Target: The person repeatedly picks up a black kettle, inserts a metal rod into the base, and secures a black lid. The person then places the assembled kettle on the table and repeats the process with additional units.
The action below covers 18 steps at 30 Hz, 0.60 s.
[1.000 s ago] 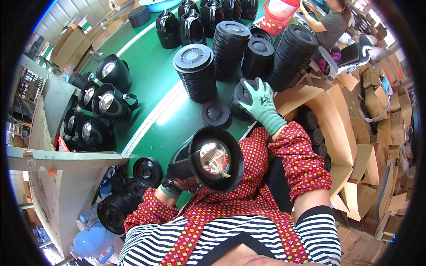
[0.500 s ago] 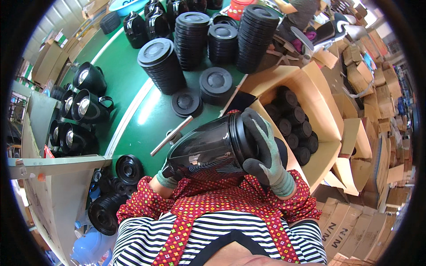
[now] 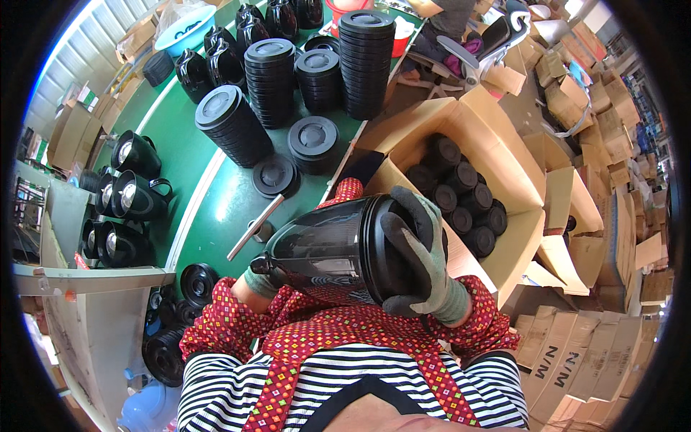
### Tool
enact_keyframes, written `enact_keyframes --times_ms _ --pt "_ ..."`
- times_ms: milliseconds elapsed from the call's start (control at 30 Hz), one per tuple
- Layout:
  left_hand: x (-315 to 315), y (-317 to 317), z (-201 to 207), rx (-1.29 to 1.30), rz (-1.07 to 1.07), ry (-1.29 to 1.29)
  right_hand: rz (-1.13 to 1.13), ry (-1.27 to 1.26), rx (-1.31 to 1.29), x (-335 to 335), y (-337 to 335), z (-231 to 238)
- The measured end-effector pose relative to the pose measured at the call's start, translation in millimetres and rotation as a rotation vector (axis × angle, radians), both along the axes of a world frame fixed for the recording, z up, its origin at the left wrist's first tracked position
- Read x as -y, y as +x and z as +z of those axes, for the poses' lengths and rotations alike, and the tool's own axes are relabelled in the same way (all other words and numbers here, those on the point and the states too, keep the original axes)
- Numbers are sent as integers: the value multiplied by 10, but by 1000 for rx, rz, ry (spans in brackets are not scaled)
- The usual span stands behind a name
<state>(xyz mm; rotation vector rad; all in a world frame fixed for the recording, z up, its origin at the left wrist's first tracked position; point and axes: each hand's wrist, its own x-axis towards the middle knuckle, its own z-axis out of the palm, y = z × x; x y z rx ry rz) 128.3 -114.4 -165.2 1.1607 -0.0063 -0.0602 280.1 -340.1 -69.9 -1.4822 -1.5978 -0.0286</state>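
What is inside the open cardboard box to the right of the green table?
The cardboard box holds dark round jugs packed closely, round ends up. The right hand and the black jug it holds cover the box's near-left part; any lower layers are hidden.

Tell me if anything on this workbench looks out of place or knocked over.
Mostly orderly. One tall lid stack leans noticeably compared with the upright ones, though the fisheye lens may exaggerate that. A metal rod lies loose on the green bench.
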Motion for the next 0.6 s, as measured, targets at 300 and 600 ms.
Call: enact_keyframes --times_ms 300,600 --pt "-197 -221 576 349 809 1103 12 -331 -1116 146 252 -559" --pt "-187 -335 403 108 581 476 110 213 -499 -86 -4 -277"
